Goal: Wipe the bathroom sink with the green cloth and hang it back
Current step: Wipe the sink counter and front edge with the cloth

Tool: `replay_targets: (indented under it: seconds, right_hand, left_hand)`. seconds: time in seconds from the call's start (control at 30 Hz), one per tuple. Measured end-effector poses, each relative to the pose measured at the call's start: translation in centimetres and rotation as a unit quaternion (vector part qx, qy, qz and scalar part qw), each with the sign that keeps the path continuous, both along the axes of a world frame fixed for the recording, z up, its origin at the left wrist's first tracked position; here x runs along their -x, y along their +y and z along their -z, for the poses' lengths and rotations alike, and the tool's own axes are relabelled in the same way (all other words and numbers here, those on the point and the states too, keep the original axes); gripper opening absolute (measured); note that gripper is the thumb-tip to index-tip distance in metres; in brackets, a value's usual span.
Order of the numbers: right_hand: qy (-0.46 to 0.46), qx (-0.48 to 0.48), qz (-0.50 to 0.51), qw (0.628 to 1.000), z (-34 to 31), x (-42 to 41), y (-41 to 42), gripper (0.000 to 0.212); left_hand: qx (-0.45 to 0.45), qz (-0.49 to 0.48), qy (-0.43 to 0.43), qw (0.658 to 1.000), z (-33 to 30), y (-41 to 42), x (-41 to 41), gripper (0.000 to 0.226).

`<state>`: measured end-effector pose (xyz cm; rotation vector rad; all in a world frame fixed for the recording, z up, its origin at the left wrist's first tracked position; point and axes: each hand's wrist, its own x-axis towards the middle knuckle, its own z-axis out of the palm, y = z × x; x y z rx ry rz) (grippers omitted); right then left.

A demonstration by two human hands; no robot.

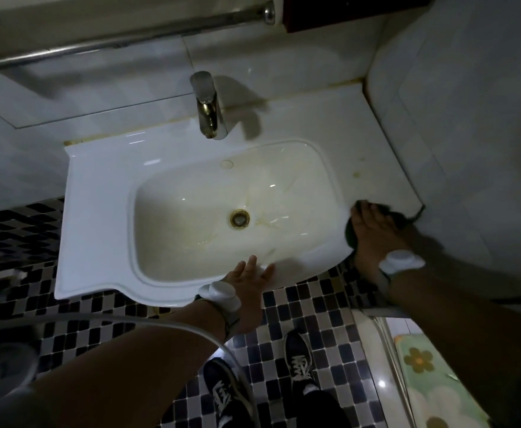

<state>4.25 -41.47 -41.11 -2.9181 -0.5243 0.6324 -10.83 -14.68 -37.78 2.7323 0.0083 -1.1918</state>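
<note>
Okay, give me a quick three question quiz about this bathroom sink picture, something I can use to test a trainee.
1. True or false: the right hand presses the cloth into the middle of the basin, over the drain.
2. Multiple choice: where does the left hand rest? A) on the faucet B) on the sink's front rim C) on the towel bar
3. Fill in: the yellowish staining lies mainly inside the ____.

Key
1. False: the cloth is on the sink's right rim, near the wall.
2. B, with fingers straight.
3. Basin.
</note>
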Motion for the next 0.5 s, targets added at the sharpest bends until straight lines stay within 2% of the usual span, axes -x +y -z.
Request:
replay_targets:
  seconds: [0.13, 0.23, 0.3, 0.37, 0.4, 0.5]
  right_hand:
    - [-0.009, 0.001, -0.12, 0.993, -0.5, 3.6, 3.0, 0.087]
    - [-0.001, -0.03, -0.15, 0.988, 0.2, 4.6, 3.6, 0.087]
    - [0.047, -0.022, -0.177, 0.983, 0.0, 3.0, 3.8, 0.085]
    - [0.111, -0.045, -0.157, 0.98, -1.1, 1.8, 3.4, 0.075]
    - [0.112, -0.079, -0.117, 0.984, -1.5, 2.2, 3.5, 0.065]
    - [-0.014, -0.141, -0.006, 0.99, -2.6, 4.2, 3.2, 0.037]
  left_hand:
    - [0.028, 0.041, -0.001, 0.999, -0.6, -2.7, -1.2, 0.089]
    - [0.034, 0.04, 0.003, 0.999, -0.5, -4.4, -2.9, 0.086]
    - [0.026, 0.039, 0.006, 0.999, -0.6, -4.9, -3.8, 0.078]
    - [0.02, 0.012, -0.013, 1.0, -1.4, -5.5, -4.7, 0.069]
    - [0.028, -0.012, -0.028, 0.999, -1.7, -5.5, -4.9, 0.061]
    - [0.05, -0.071, -0.097, 0.991, -3.3, -6.0, -6.1, 0.049]
